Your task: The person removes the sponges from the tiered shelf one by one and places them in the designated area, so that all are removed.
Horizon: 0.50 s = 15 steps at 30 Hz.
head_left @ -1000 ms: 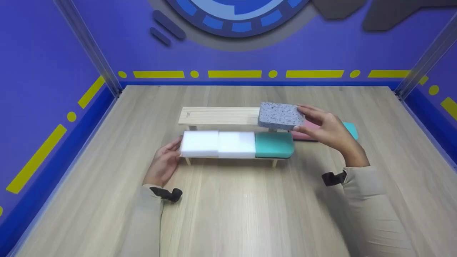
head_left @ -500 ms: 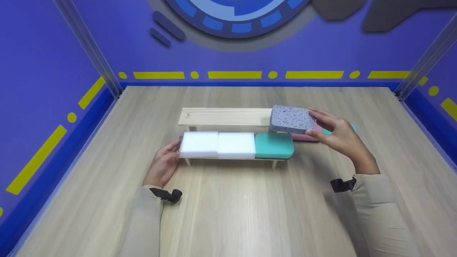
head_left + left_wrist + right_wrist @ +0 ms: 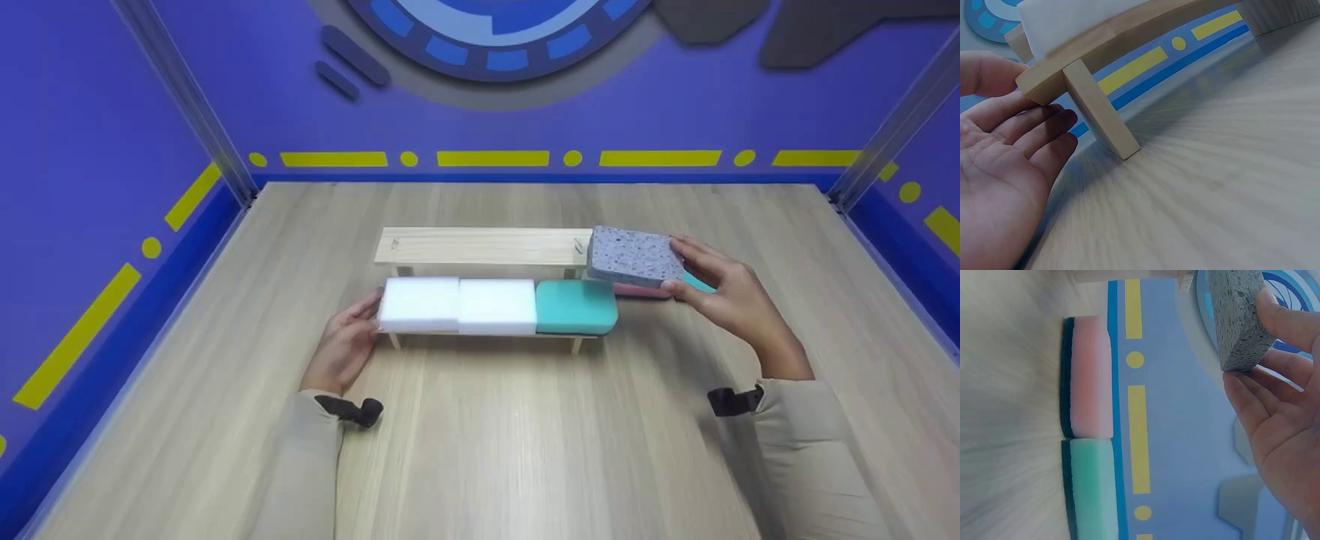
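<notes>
In the head view my right hand [image 3: 739, 300] holds a grey speckled sponge [image 3: 636, 255] by its right end, thumb in front and fingers behind. The sponge is off the table, right of the bare wooden back shelf [image 3: 480, 246]. My left hand [image 3: 345, 341] is at the left end of the front shelf [image 3: 1089, 45], thumb against the board's end and index finger beneath it. Two white sponges [image 3: 420, 304] and a green sponge [image 3: 576, 306] lie in a row on that front shelf. The right wrist view shows the sponge's porous side.
A pink sponge [image 3: 1092, 377] and a second green sponge [image 3: 1094, 489], both with dark undersides, lie end to end on the table behind the held sponge. Short wooden legs [image 3: 1100, 109] hold up the shelves. Blue panels [image 3: 480, 127] wall in the table.
My right hand has moved right and slightly toward me with the grey sponge, uncovering the back shelf's right end. My left hand has stayed where it was.
</notes>
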Motion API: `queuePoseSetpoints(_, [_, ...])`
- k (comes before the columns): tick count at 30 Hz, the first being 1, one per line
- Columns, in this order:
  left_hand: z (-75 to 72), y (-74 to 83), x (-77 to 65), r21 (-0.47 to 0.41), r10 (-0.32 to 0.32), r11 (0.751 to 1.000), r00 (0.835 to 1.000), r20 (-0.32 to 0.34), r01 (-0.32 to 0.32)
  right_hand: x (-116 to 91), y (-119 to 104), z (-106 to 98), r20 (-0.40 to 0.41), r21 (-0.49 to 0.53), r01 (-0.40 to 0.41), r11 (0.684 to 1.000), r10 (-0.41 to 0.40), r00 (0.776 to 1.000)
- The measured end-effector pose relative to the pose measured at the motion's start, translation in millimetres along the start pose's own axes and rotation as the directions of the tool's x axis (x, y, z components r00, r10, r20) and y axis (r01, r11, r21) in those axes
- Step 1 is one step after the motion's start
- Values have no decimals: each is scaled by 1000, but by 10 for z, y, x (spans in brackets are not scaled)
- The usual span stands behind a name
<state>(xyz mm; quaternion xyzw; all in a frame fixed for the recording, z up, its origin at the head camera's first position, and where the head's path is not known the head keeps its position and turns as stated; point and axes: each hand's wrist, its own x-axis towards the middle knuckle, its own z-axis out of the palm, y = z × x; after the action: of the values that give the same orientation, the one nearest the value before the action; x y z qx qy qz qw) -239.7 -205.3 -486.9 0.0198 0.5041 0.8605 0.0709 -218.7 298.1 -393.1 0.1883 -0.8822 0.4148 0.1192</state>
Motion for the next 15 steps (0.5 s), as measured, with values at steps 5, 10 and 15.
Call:
queuePoseSetpoints(5, [6, 0, 1, 6, 11, 1000, 1000, 2, -11, -71, 85, 21, -27, -10, 10, 1000, -10, 1000])
queuePoseSetpoints(10, [6, -3, -3, -2, 9, 1000, 1000, -3, -9, -121, 134, 23, -49, -9, 7, 1000, -8, 999])
queuePoseSetpoints(15, [22, -1, -10, -18, 4, 1000, 1000, -18, -5, -163, 173, -4, -64, -4, -9, 1000, 9, 998])
